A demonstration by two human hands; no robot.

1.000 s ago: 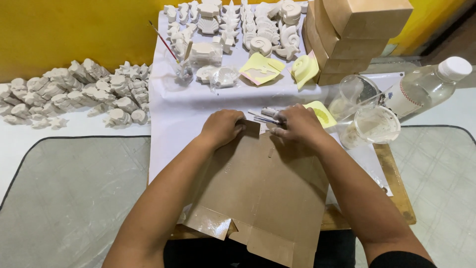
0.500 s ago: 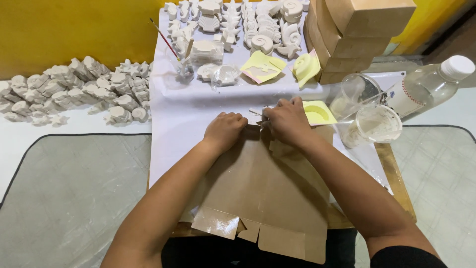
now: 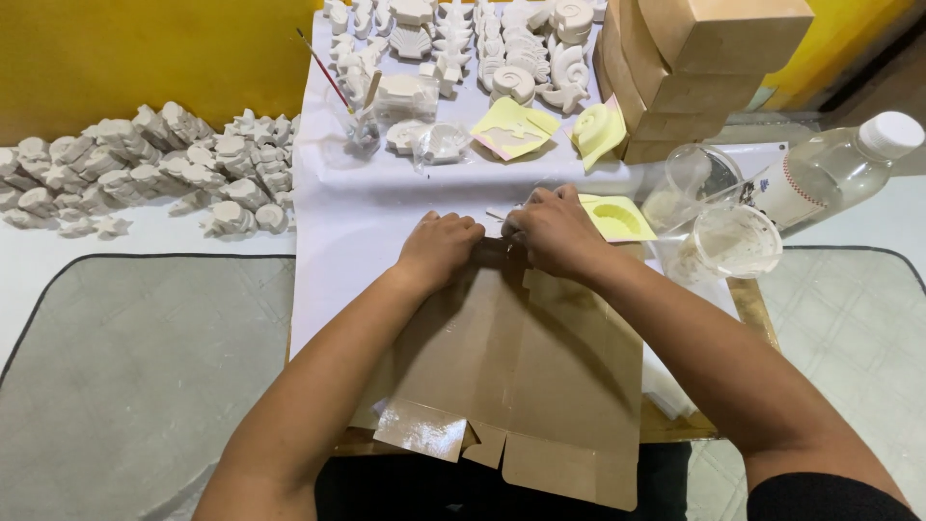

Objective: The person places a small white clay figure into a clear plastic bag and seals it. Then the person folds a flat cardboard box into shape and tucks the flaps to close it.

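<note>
A flattened brown cardboard box (image 3: 521, 376) lies on the table in front of me, its glossy flaps pointing toward my body. My left hand (image 3: 439, 248) and my right hand (image 3: 552, 232) sit side by side at its far edge, fingers curled down onto the cardboard. A thin pale thing (image 3: 497, 214) sticks out just beyond my right fingers; I cannot tell what it is. A yellow shell-shaped mould (image 3: 619, 218) lies just right of my right hand.
White plaster figures are heaped at left (image 3: 145, 169) and laid in rows on the white sheet (image 3: 482, 48). Stacked cardboard boxes (image 3: 694, 68), clear cups (image 3: 733, 241) and a plastic bottle (image 3: 830, 169) stand at right. Brushes stand in a glass (image 3: 359, 121). A grey mat (image 3: 125, 376) lies left.
Both hands have closed in together at the box's far edge, and the right hand has shifted slightly left. The cardboard has slid a little toward my body.
</note>
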